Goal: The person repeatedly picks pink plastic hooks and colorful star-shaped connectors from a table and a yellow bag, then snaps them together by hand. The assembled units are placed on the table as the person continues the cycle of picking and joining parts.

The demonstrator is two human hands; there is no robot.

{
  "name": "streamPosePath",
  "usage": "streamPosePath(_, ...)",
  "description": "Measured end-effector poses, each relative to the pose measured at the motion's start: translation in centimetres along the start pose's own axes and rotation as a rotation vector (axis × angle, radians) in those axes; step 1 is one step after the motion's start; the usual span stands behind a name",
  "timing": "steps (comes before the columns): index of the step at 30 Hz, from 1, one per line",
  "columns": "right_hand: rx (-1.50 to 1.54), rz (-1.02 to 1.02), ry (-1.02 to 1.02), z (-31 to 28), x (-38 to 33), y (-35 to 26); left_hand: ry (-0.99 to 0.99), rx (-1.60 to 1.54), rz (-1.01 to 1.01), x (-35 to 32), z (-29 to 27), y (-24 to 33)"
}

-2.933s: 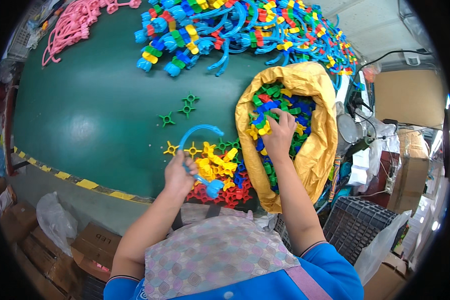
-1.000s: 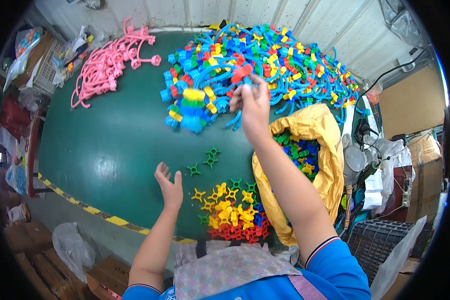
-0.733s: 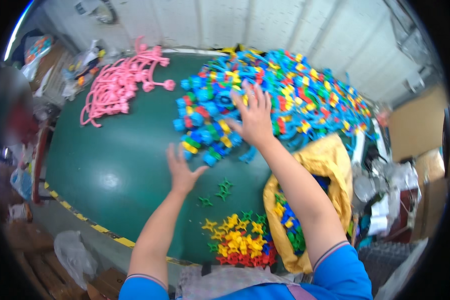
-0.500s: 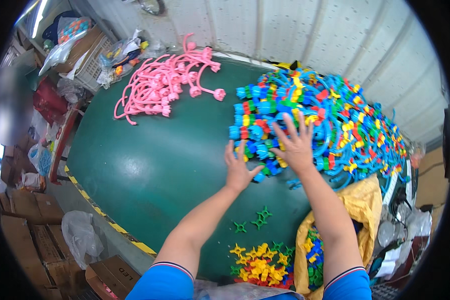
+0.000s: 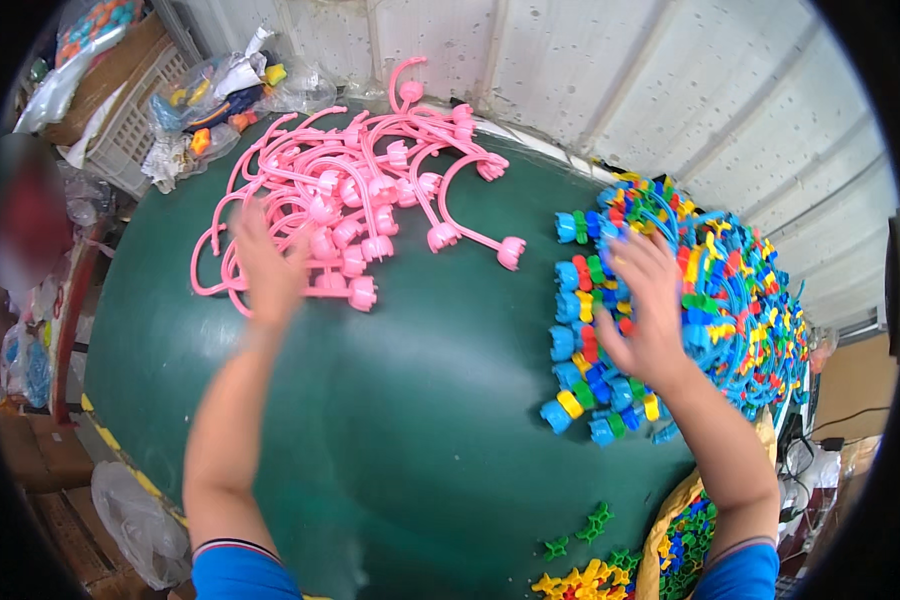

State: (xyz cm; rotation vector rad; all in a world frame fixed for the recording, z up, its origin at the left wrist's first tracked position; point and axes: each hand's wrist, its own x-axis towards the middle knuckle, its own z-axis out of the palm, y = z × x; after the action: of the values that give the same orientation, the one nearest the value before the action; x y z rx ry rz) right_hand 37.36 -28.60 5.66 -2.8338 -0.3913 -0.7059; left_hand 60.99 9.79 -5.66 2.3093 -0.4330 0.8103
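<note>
My left hand [image 5: 270,270], smeared by motion, reaches over the near left part of a heap of pink curved plastic tubes [image 5: 380,190] with cup-shaped ends. Its fingers look outstretched and the thumb stands apart; I cannot tell whether it touches a tube. Over to the right, my right hand [image 5: 650,315] lies at the left part of a large pile of blue curved tubes [image 5: 735,290] strung with red, yellow, green and blue connectors. That hand's fingers are extended and its thumb is spread, with nothing gripped. Blue cup ends [image 5: 567,340] line up along the pile's left edge, beside the hand.
Loose yellow star-shaped connectors [image 5: 585,582] and green ones [image 5: 595,522] lie near the table's front edge. A yellow sack [image 5: 660,535] of connectors stands by my right forearm. A corrugated wall [image 5: 550,70] bounds the green table [image 5: 410,400]. Bags and a white crate [image 5: 130,150] sit far left.
My left hand has left the blue pile and swung left to the pink tubes. My right hand stays at the blue pile. The view has shifted, so the pink heap appears nearer.
</note>
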Motion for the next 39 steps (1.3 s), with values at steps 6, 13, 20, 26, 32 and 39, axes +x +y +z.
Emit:
streamPosePath(6, -0.541, -0.013, -0.517, 20.4, 22.7, 8.1, -0.615, 0.289, -0.176, 6.6, 5.7, -14.8)
streamPosePath(13, -0.283, 0.084, -0.869, 26.8, 29.4, 7.2, -0.308, 0.191, 0.222, 6.4, 5.2, -17.2)
streamPosePath(20, -0.205, 0.34, -0.813, 22.7, 19.2, -1.7, -0.613, 0.112, 0.178, 2.9, 1.8, -18.4)
streamPosePath(26, 0.064, 0.449, -0.783, 16.8, 7.4, -18.0, -0.923, 0.072, 0.254, -3.7, -10.8, -13.8)
streamPosePath(32, 0.402, 0.666, -0.912, 11.2, -3.8, -29.6, -1.029, -0.035, 0.205, -11.3, -17.1, -9.6)
streamPosePath(39, 0.58, 0.589, -0.6, 0.1, -15.6, -30.9, -1.111, -0.127, 0.086, -19.0, -21.8, 0.4)
